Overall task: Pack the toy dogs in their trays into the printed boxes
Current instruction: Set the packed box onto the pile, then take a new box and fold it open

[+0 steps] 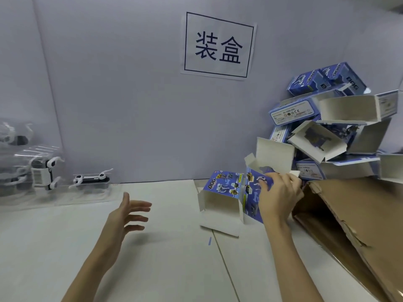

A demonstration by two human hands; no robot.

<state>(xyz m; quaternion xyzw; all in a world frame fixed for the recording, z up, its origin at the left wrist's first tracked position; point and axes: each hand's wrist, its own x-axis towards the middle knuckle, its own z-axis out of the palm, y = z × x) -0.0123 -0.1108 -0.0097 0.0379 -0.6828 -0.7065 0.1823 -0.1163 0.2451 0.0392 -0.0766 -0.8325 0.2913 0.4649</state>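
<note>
We have one printed box (229, 199) in hand at about four o'clock from the middle of the view, blue with dog pictures, standing just above the white table (152, 247) with its end flaps hanging open toward us and its top flaps up. Our right hand (277, 197) grips it by the right side, fingers curled round the edge, so the open mouth faces left and down. Our left hand (128, 214) hovers at seven o'clock, fingers spread wide and holding nothing, apart from the box. The toy dogs in their trays (91, 182) lie at nine o'clock against the wall, clear plastic with white and black dogs inside, well apart from both hands. To do this step well, we judge that we should square the box first, pressing its sides so the mouth opens fully, then bring it toward the middle where the free hand can fetch the nearest tray and slide it in level, legs clear of the flaps. At two o'clock the pile of boxes (331, 127) leans loosely above a brown carton (349, 225); pulling roughly could bring it down. A paper sign (218, 45) hangs at twelve o'clock.
</note>
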